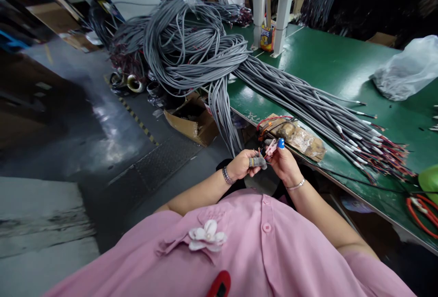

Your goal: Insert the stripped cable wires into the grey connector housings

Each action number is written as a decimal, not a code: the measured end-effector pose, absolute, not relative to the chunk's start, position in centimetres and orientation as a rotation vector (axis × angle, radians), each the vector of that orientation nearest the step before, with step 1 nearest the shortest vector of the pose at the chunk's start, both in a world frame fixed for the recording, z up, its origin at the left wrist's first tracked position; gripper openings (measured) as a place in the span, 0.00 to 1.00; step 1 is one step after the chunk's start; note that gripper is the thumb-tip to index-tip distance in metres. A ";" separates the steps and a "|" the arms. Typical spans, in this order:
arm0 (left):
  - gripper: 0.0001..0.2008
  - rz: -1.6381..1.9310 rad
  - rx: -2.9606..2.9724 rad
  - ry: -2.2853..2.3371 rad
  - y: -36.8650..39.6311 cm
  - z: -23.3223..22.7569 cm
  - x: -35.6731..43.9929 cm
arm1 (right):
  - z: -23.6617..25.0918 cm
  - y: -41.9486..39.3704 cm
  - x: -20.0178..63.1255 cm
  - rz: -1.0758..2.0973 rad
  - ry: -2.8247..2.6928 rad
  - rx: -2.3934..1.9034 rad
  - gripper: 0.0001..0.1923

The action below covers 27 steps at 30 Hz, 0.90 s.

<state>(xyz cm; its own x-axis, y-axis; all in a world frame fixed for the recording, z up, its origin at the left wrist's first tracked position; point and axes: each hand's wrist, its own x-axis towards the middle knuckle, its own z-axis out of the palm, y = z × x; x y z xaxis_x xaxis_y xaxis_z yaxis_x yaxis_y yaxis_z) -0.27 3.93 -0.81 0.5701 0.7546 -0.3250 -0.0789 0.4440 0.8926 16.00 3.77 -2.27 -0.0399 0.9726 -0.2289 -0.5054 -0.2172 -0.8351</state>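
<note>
Dim, edge-warped view; glare streaks the floor (112, 128).

My bench (328, 66) has a green top. A long bundle of grey cables (301, 101) lies across it, bared coloured wire ends (386, 151) toward me. A taped brown packet (297, 137) sits at the near edge. A clear plastic bag (407, 69) lies on the far right. White posts (270, 9) stand at the back.

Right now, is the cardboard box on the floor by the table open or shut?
Open. The cardboard box has its flaps turned outward and its dark inside shows, just below the grey cables hanging off the table.
</note>
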 end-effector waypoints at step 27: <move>0.16 0.910 0.973 0.896 1.1 -0.6 1.0 | -3.3 3.4 16.0 1.347 -0.852 -1.027 0.27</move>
